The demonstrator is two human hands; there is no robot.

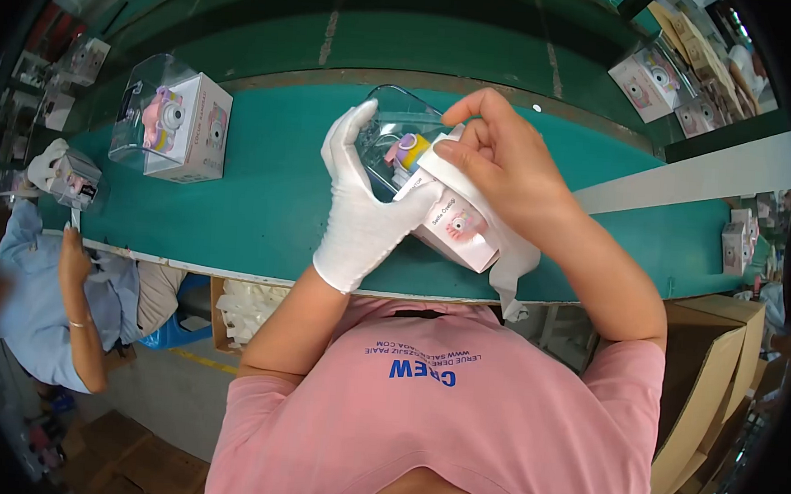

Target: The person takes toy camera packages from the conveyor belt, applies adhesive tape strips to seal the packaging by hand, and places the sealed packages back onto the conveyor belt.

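Observation:
In front of my chest is a white box (pixel 458 225) with a pink printed picture and a clear plastic cover (pixel 387 120). Behind the plastic sits a toy with purple, yellow and pink parts (pixel 408 150). My left hand (pixel 362 200), in a white glove, grips this box from the left, thumb across its printed side. My bare right hand (pixel 496 154) is at the box's upper right, fingers bent and pinched on a limp white cloth (pixel 515 254). The cloth drapes over the box edge and hangs toward the table's front. My right fingertips are partly hidden.
A similar boxed pink toy camera (pixel 205 127) stands on the green table (pixel 276 194) to the left. At far left a co-worker (pixel 71 291) handles another box (pixel 75 180). A white bar (pixel 690 174) slants across the right side. More boxes (pixel 645 86) stand at upper right; open cartons (pixel 704 384) sit lower right.

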